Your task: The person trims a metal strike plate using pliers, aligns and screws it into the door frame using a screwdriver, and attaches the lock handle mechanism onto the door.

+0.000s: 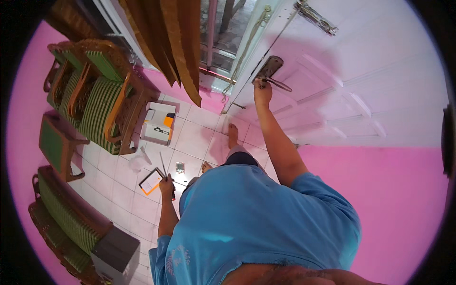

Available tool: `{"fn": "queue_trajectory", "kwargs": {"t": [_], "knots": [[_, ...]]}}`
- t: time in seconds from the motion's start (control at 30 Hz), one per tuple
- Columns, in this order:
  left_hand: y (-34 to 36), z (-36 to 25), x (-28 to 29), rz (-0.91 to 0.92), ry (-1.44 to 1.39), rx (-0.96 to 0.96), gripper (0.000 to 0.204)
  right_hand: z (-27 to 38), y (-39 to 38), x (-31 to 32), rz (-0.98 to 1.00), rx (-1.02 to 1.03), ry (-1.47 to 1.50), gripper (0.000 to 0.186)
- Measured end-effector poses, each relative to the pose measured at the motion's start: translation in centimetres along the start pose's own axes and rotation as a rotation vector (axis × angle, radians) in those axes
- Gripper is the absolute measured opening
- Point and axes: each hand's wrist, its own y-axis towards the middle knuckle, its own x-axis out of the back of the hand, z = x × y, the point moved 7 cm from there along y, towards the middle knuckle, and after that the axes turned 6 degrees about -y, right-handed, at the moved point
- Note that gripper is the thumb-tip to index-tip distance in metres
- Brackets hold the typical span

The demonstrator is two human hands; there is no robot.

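Note:
My left hand (166, 186) hangs low at my side, closed round a screwdriver (162, 160) whose long thin shaft points away from me. My right hand (262, 92) reaches up to the white door (380, 61), its fingers closed at the lower end of the dark metal lock plate (271, 67). Whatever is between those fingers, perhaps at the keyhole, is too small to make out. The lever handle (281, 85) sticks out to the right, just beside the fingers. Higher on the door is a metal bolt latch (316, 19).
An open white box (159, 124) lies on the tiled floor (194, 130), with an orange-edged box (151, 181), a plastic bag (139, 162) and a small clear packet (180, 167) nearby. Green-striped wooden chairs (102, 104) and a small table (56, 142) stand left. A brown curtain (166, 42) hangs by the window.

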Motion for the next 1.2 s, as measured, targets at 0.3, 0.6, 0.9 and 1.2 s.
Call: {"fn": "queue_trajectory", "kwargs": {"t": [0.3,0.6,0.9,1.2], "knots": [[-1.0,-11.9,-6.4,0.122,0.170,-0.136,0.050,6.6,-4.5,7.0,0.062,0.412,-0.296,0.035],[-0.1,-10.4,-8.8,0.166,0.193,-0.161,0.051,12.9,0.2,7.6,0.113,0.712,-0.748,0.044],[0.8,-8.1,-7.7,0.170,0.287,-0.112,0.050,9.5,2.0,5.2,0.016,0.740,-0.595,0.055],[1.4,-15.0,-8.2,0.128,0.256,-0.317,0.053,11.3,2.4,5.9,0.250,0.783,-0.860,0.058]]}}
